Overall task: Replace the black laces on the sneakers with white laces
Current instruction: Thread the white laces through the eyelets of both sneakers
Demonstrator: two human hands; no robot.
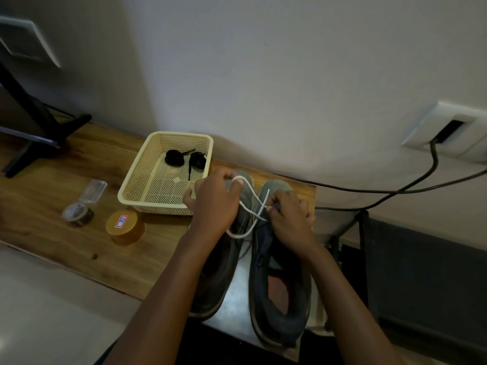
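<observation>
Toward nine o'clock on the wooden table (79,246) a black stand (39,133) is seen, then a small jar (77,213) with a clear lid and an orange-lidded tub (125,225) just beside it. At ten o'clock from the sneakers a cream basket (137,177) is set, and both black laces (184,158) lie coiled in its far end, so the removal appears to be done. The left sneaker (218,275) and right sneaker (279,285) stand side by side at six o'clock, toes toward the wall, and the white lace (249,204) crosses above their toe ends. Threading is judged to be the step in hand. It is best done with both halves drawn to equal length, the lace kept untwisted, and each crossing pulled snug before the next eyelet is entered. Which eyelet is being worked cannot be told. The left hand (214,201) is held knuckles up with its fingers curled, and a loop of the lace is hooked over them at twelve o'clock. The right hand (290,219) is bent down over the right sneaker, and the lace is pinched between its fingertips near the tongue. At three o'clock a dark cable (395,191) is run along the wall to a socket.
</observation>
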